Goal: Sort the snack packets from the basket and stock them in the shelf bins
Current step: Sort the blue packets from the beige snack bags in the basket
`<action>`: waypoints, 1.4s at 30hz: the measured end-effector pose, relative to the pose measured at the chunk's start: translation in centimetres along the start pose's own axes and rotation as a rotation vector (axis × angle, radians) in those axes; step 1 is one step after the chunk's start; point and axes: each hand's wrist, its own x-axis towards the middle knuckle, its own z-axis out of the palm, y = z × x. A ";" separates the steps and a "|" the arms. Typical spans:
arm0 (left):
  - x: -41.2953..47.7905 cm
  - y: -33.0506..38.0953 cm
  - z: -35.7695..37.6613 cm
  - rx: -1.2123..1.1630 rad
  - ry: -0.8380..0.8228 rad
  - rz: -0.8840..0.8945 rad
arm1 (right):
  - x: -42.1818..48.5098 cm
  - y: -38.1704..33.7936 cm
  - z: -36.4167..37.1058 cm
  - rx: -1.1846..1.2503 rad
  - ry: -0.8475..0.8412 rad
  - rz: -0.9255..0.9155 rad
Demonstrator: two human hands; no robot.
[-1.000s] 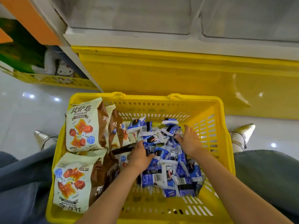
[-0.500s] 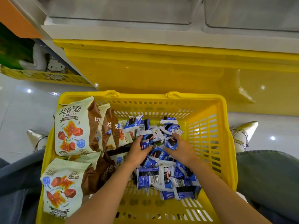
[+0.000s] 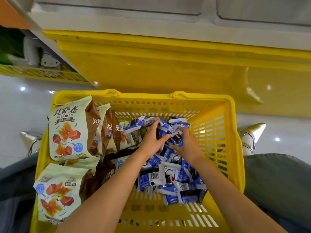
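A yellow plastic basket (image 3: 217, 132) stands on the floor in front of me. Its left side holds several cream-and-brown snack bags (image 3: 67, 130). Its right side holds a heap of small blue-and-white packets (image 3: 170, 180). My left hand (image 3: 151, 140) lies on the top of the heap with its fingers spread over the packets. My right hand (image 3: 186, 145) curls round a bunch of the blue packets beside it. Both hands meet at the far end of the heap.
A yellow shelf base (image 3: 151, 64) runs across just behind the basket, with clear shelf bins (image 3: 117, 5) above it. Another yellow basket (image 3: 42, 73) with toys sits at the far left. My knees and pointed shoes (image 3: 250, 133) flank the basket on the white floor.
Both hands have moved from the middle of the blue heap toward its far end and drawn together, gathering packets. The view has tilted closer to the basket.
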 end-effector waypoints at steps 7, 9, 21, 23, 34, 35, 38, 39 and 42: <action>-5.7 -2.4 -0.2 0.438 0.047 -0.063 | -2.3 -0.3 -1.8 -0.144 0.147 0.049; -7.5 -3.0 0.2 0.552 -0.040 -0.033 | -3.6 0.0 -1.6 -0.231 0.038 0.051; -9.1 -3.5 -1.3 0.473 -0.328 -0.177 | -8.0 0.2 1.6 -0.061 -0.237 0.041; -9.4 -3.8 -1.2 0.428 -0.171 -0.153 | -8.0 -0.5 2.1 -0.064 -0.222 0.041; -10.1 -0.8 -0.6 0.102 0.237 -0.012 | -7.9 -2.8 1.9 0.155 -0.085 0.012; -9.7 0.2 -0.7 0.043 0.249 0.008 | -7.6 -3.1 1.2 0.186 -0.043 -0.006; -7.6 3.3 -0.8 -0.036 0.229 0.102 | -6.1 -3.8 -1.4 0.248 0.116 -0.033; -6.6 4.1 -0.8 -0.031 0.210 0.124 | -5.5 -3.9 -2.2 0.247 0.161 -0.034; -3.7 5.5 -0.5 0.025 0.086 0.092 | -3.6 -4.0 -4.0 0.170 0.206 -0.016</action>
